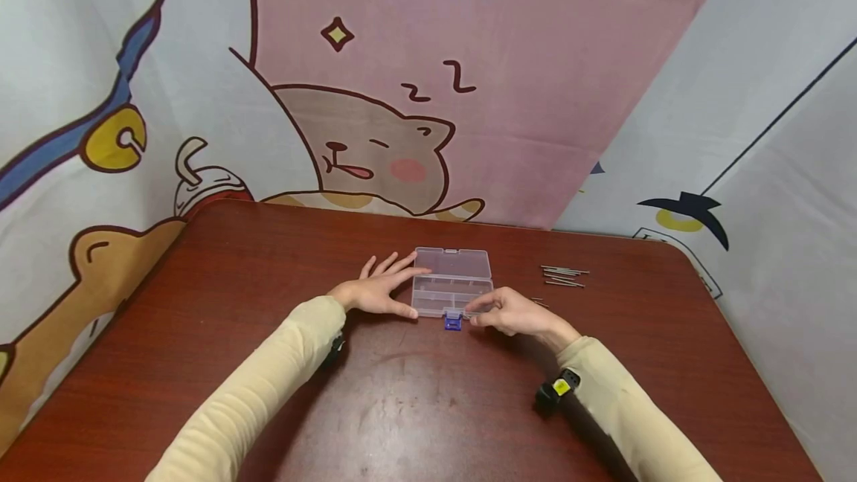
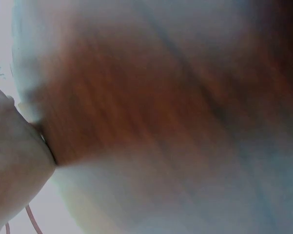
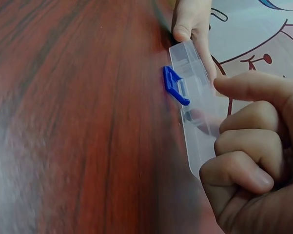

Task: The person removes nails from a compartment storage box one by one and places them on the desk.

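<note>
A clear plastic compartment box (image 1: 452,286) lies on the table with its lid laid back. A blue latch (image 1: 453,321) hangs at its front edge, also seen in the right wrist view. My left hand (image 1: 378,292) rests against the box's left side, fingers spread and thumb at the front corner. At the front right corner is my right hand (image 1: 512,313), its index finger and thumb at the rim, the other fingers curled in the right wrist view. Whether it pinches anything is hidden. A small grey bit (image 3: 188,115) shows through the box wall.
Several long thin metal nails (image 1: 564,275) lie right of the box. A few thinner ones (image 1: 539,302) show partly behind the right hand. The brown table (image 1: 402,407) meets a printed cloth (image 1: 509,95) behind. The left wrist view is mostly blurred.
</note>
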Available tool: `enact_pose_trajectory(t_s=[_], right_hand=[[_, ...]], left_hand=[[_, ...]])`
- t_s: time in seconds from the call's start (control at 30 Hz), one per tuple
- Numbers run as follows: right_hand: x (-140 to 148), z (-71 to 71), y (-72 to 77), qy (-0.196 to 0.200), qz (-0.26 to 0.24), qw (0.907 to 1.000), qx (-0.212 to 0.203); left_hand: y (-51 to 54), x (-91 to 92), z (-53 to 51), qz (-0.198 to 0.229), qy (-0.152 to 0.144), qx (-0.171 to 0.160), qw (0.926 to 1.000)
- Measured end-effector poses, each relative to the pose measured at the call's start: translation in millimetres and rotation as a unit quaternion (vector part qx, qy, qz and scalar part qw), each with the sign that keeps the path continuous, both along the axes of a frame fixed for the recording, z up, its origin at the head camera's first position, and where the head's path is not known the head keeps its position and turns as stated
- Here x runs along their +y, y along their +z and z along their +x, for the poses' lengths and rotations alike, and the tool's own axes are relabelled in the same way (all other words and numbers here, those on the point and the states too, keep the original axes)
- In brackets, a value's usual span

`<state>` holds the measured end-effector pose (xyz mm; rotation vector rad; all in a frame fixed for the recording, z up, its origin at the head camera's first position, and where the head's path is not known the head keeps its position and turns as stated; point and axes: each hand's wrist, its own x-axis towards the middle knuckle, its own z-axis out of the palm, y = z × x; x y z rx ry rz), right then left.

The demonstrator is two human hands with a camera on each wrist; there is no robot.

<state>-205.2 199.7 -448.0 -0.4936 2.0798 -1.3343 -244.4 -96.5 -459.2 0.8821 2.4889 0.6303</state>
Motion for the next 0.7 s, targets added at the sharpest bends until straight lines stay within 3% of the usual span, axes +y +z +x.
enact_pose_trajectory(t_s=[0.2,0.47,0.7], right_hand=[[-7.3,2.0,-4.0,-0.023,0.010,0.9995,0.017],[-11.1,8.1,-9.4,-0.055,0.023,0.9929,0.102],[-15.5,11.7,-12.7,-0.098,0.020,0.9899,0.101]], left_hand=[[-1.2,-0.4,0.0,-0.002,0.005,0.005,1.0000],[-2.8,-0.1,-0.3,-0.002,0.006,0.008,1.0000],[-1.7,-0.6,0.0,-0.003,0.004,0.007,1.0000]])
